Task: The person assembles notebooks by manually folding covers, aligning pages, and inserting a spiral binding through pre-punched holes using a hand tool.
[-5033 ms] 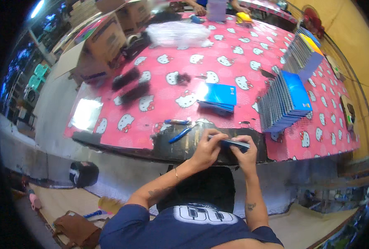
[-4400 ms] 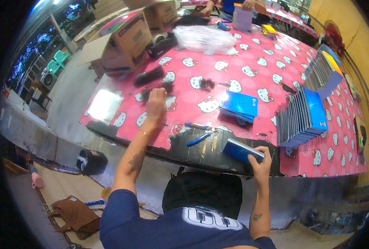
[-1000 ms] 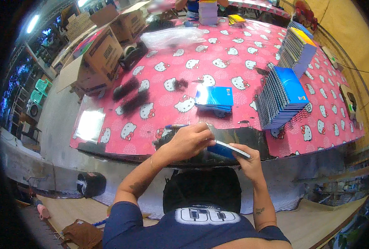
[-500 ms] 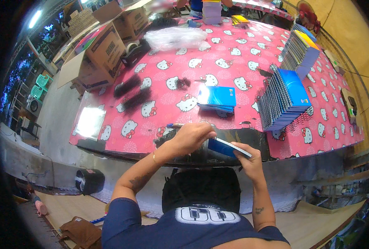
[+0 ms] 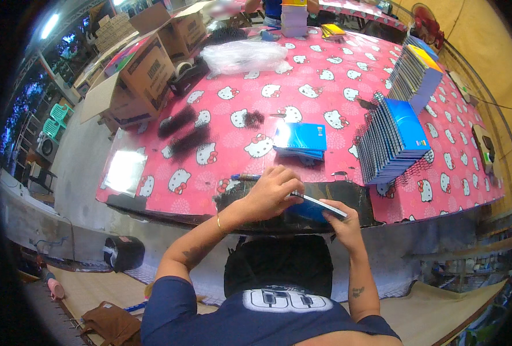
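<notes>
A thin blue notebook [image 5: 309, 211] with white page edges is held tilted over the table's front edge. My right hand [image 5: 343, 222] grips its right end, thumb on top. At the notebook's left end my left hand [image 5: 276, 191] is closed in a pinch, and a small dark line shows by its fingertips. What those fingers hold is too small to make out. Just beyond my hands lies a short stack of blue notebooks [image 5: 300, 139]. A pen [image 5: 245, 177] rests beside my left hand.
Tall stacks of spiral-bound blue notebooks [image 5: 395, 141] and yellow-topped notebooks [image 5: 416, 78] stand at right. Dark bundles, seemingly coils [image 5: 189, 141], lie left. Beyond are a tape dispenser [image 5: 187, 75], clear plastic [image 5: 244, 55] and a cardboard box [image 5: 140, 78]. A person [image 5: 273, 10] is at the far side.
My left hand has rolled over and shifted slightly, its fingers now lower at the notebook's left end. The notebook and right hand have moved slightly left.
</notes>
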`<state>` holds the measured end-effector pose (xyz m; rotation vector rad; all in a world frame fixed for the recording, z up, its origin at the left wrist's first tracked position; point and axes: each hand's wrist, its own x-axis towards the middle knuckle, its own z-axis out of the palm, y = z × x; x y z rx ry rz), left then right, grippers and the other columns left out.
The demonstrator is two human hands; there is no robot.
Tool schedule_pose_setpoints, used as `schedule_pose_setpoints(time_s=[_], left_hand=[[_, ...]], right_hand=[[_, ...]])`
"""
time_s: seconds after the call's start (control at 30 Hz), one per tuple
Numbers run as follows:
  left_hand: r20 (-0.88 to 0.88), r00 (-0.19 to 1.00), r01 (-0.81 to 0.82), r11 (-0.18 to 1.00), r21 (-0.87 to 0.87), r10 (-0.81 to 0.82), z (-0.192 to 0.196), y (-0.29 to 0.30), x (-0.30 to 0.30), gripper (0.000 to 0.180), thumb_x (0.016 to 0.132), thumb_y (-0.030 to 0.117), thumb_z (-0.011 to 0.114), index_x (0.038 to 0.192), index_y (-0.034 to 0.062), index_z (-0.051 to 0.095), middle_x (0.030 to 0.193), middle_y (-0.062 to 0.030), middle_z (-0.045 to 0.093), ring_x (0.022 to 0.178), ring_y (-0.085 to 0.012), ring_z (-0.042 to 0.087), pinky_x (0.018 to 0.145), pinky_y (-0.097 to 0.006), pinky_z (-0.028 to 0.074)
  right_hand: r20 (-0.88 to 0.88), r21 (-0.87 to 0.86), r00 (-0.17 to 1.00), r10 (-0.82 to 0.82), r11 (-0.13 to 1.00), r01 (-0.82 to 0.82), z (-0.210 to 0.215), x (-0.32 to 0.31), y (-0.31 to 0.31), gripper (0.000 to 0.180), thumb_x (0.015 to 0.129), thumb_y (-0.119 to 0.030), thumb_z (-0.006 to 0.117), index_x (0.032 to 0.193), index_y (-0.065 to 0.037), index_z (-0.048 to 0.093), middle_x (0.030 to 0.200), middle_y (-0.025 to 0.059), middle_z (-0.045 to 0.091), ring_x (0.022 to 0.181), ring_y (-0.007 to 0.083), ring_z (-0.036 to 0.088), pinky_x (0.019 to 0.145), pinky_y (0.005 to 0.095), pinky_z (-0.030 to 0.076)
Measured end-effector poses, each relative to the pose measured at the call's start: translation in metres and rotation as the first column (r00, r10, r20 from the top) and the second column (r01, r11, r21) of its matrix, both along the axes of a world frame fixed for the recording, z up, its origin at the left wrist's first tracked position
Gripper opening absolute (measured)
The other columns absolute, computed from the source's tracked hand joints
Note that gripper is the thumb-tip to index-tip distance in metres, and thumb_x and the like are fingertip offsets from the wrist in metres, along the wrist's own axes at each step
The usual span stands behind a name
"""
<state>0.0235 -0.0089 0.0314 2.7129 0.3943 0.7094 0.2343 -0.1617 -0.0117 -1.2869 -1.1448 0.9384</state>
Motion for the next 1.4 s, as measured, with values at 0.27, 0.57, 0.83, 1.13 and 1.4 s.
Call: schedule_pose_setpoints(time_s=[0.27, 0.57, 0.83, 1.13, 1.4], left_hand=[[-0.046, 0.947, -0.295, 0.916, 0.273, 0.318, -0.082, -0.083, 0.006, 0.088, 0.097, 0.062, 0.045, 0.156, -0.0018, 0.027, 0.165, -0.0201, 0.019, 0.155, -0.0365, 0.01, 0.119, -0.064, -0.002], [-0.031, 0.949, -0.29, 0.904, 0.315, 0.315, -0.071, -0.08, 0.012, 0.086, 0.1, 0.061, 0.035, 0.156, -0.0037, 0.024, 0.166, -0.0235, 0.013, 0.155, -0.0382, 0.007, 0.12, -0.06, -0.006], [0.071, 0.948, -0.312, 0.867, 0.389, 0.309, -0.077, -0.069, 0.029, 0.096, 0.096, 0.066, 0.042, 0.154, -0.0075, 0.023, 0.164, -0.0278, 0.014, 0.155, -0.0408, 0.008, 0.119, -0.065, -0.001], [-0.088, 0.944, -0.266, 0.891, 0.369, 0.318, -0.057, -0.058, 0.051, 0.096, 0.094, 0.067, 0.044, 0.154, -0.0056, 0.026, 0.162, -0.0264, 0.022, 0.154, -0.0404, 0.012, 0.119, -0.065, -0.002], [-0.165, 0.934, -0.238, 0.898, 0.37, 0.316, -0.043, -0.056, 0.06, 0.093, 0.098, 0.064, 0.041, 0.156, -0.0058, 0.021, 0.164, -0.0258, 0.017, 0.155, -0.0391, 0.008, 0.119, -0.062, -0.006]], right_hand=[[-0.18, -0.097, 0.97, -0.166, 0.984, 0.151, 0.022, -0.016, -0.005, 0.028, 0.094, -0.004, 0.068, 0.121, -0.001, 0.07, 0.107, 0.0047, 0.072, 0.097, 0.0094, 0.063, 0.089, 0.0255, 0.05], [-0.112, -0.031, 0.991, -0.072, 0.997, 0.069, 0.023, -0.013, -0.002, 0.03, 0.094, -0.004, 0.067, 0.124, 0.001, 0.069, 0.113, 0.0074, 0.072, 0.101, 0.0115, 0.064, 0.093, 0.0265, 0.05], [-0.075, -0.024, 0.997, -0.035, 0.999, 0.033, 0.007, -0.005, 0.004, 0.03, 0.093, 0.0, 0.066, 0.123, 0.001, 0.069, 0.107, 0.0051, 0.074, 0.098, 0.0082, 0.062, 0.089, 0.0253, 0.05], [-0.122, -0.018, 0.992, 0.033, 0.999, -0.036, -0.033, 0.002, 0.012, 0.03, 0.093, -0.002, 0.067, 0.123, 0.002, 0.068, 0.107, 0.0033, 0.072, 0.097, 0.0077, 0.063, 0.085, 0.0247, 0.052], [-0.204, -0.114, 0.977, 0.058, 0.99, -0.083, -0.044, 0.005, 0.003, 0.034, 0.088, 0.002, 0.067, 0.122, 0.002, 0.068, 0.109, 0.0077, 0.074, 0.098, 0.0106, 0.064, 0.087, 0.0283, 0.053]])
